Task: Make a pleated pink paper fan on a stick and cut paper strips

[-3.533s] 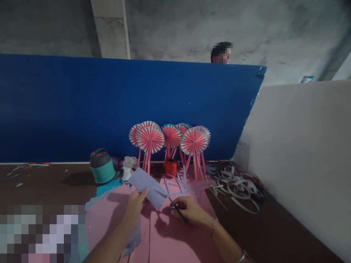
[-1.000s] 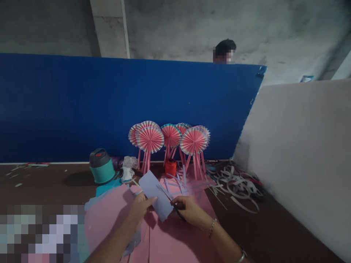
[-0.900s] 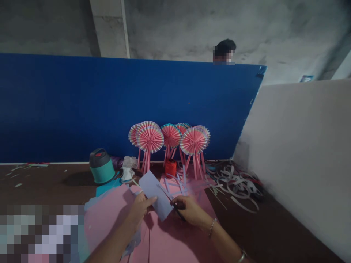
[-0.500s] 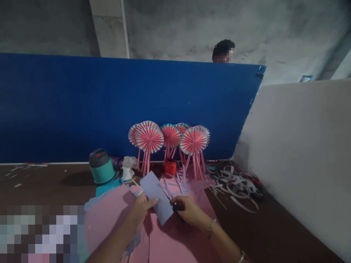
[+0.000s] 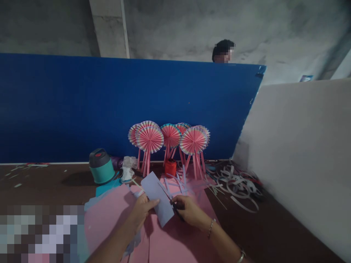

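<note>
My left hand (image 5: 143, 209) grips a pale lilac sheet of paper (image 5: 157, 197) by its left side, thumb on top. The paper is tilted above large pink sheets (image 5: 175, 241). In my right hand (image 5: 188, 209) is a pair of dark scissors (image 5: 178, 212), fingers closed round the handles. Their blades lie along the paper's right edge, pointing up and left; how far they are apart is too small to tell. Beyond the hands, several thin lilac strips (image 5: 179, 182) lie on the pink paper.
Several pink pleated paper fans (image 5: 150, 140) stand against a blue board (image 5: 82, 109). Near them are a red spool-like object (image 5: 170, 168) and a teal container with a dark lid (image 5: 102, 167). Curled paper scraps (image 5: 238, 186) are heaped at the right. Behind the board, a person's head (image 5: 223, 50) shows.
The lilac paper has shifted very slightly right and down. The scissor blades show a little more clearly along its edge. Both hands have hardly moved.
</note>
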`<state>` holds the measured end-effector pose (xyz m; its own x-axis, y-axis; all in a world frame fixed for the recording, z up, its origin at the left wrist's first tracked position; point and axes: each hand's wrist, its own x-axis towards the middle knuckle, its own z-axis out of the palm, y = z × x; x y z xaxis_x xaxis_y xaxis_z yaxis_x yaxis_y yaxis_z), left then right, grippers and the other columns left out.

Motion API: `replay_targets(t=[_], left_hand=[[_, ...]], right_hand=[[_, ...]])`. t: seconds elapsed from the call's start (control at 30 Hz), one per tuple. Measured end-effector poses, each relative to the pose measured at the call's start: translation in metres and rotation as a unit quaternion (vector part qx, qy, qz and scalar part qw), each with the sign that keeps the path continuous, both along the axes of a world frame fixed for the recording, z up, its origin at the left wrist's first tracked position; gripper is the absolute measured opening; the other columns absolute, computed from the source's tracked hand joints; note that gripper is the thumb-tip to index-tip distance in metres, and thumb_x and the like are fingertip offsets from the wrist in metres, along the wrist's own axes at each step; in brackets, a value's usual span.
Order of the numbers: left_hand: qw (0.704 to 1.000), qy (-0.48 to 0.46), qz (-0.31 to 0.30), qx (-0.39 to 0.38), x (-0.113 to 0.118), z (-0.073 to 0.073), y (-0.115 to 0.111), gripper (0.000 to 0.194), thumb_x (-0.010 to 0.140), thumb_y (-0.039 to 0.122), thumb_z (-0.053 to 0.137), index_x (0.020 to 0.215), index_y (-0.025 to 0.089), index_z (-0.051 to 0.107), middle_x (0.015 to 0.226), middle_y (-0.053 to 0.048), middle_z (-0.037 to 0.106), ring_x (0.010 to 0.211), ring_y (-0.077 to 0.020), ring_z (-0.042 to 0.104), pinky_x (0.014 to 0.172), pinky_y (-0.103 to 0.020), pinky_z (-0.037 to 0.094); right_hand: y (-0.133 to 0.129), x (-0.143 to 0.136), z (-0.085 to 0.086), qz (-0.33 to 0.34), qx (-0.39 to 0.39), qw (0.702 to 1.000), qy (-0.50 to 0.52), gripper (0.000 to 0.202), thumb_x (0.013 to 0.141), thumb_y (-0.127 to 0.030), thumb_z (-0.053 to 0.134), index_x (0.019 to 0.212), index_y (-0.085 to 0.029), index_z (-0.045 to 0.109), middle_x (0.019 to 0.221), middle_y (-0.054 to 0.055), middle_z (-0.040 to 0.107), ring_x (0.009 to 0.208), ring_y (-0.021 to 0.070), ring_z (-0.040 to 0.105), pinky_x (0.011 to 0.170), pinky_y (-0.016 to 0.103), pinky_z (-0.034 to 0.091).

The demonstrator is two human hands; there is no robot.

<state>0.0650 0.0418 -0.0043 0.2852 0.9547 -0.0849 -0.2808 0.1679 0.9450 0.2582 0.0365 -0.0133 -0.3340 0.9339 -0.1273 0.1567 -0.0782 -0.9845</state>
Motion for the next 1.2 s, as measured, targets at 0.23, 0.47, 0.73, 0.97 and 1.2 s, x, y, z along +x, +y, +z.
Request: replay_targets(t=[0.23,0.47,0.73,0.97,1.2], left_hand=[[1.000,-0.005,-0.008,0.000,0.002,0.000,-0.001,0.043,0.056,0.039,0.082,0.086,0.013,0.065,0.074,-0.008,0.072,0.066,-0.0222,0.066,0.064,-0.033,0.050],[1.000,-0.010,-0.012,-0.011,0.008,0.004,-0.008,0.044,0.056,0.037,0.083,0.089,0.013,0.068,0.081,-0.009,0.073,0.072,-0.0227,0.066,0.068,-0.033,0.050],[1.000,-0.013,-0.010,-0.007,0.007,0.003,-0.005,0.045,0.055,0.038,0.083,0.089,0.013,0.068,0.085,-0.010,0.073,0.073,-0.0229,0.066,0.064,-0.031,0.049],[0.999,-0.014,-0.029,0.012,0.008,0.000,-0.007,0.041,0.055,0.037,0.084,0.085,0.013,0.069,0.081,-0.008,0.074,0.078,-0.0237,0.066,0.073,-0.032,0.049],[1.000,-0.005,-0.029,0.012,0.008,0.000,-0.008,0.041,0.057,0.038,0.083,0.085,0.013,0.069,0.079,-0.009,0.073,0.077,-0.0243,0.066,0.072,-0.032,0.048]], right_hand=[[-0.001,-0.002,0.001,-0.002,0.018,1.000,-0.014,0.018,0.062,-0.015,0.057,0.080,-0.019,0.058,0.053,-0.007,0.049,0.044,0.0068,0.038,0.042,0.019,0.027],[0.004,-0.001,-0.013,-0.006,0.032,0.999,-0.010,0.019,0.064,-0.018,0.060,0.083,-0.019,0.060,0.062,-0.003,0.060,0.052,0.0108,0.051,0.048,0.020,0.037],[0.006,0.002,-0.015,-0.019,0.046,0.998,-0.032,0.024,0.062,-0.012,0.056,0.084,-0.018,0.063,0.063,-0.003,0.059,0.054,0.0103,0.051,0.049,0.020,0.036],[0.006,-0.001,-0.018,-0.027,0.035,0.999,-0.026,0.022,0.065,-0.016,0.059,0.086,-0.018,0.062,0.062,-0.003,0.061,0.052,0.0106,0.052,0.047,0.020,0.036],[0.004,-0.001,-0.013,-0.028,0.028,0.999,-0.028,0.021,0.066,-0.018,0.058,0.087,-0.018,0.061,0.060,-0.003,0.059,0.051,0.0107,0.051,0.047,0.020,0.035]])
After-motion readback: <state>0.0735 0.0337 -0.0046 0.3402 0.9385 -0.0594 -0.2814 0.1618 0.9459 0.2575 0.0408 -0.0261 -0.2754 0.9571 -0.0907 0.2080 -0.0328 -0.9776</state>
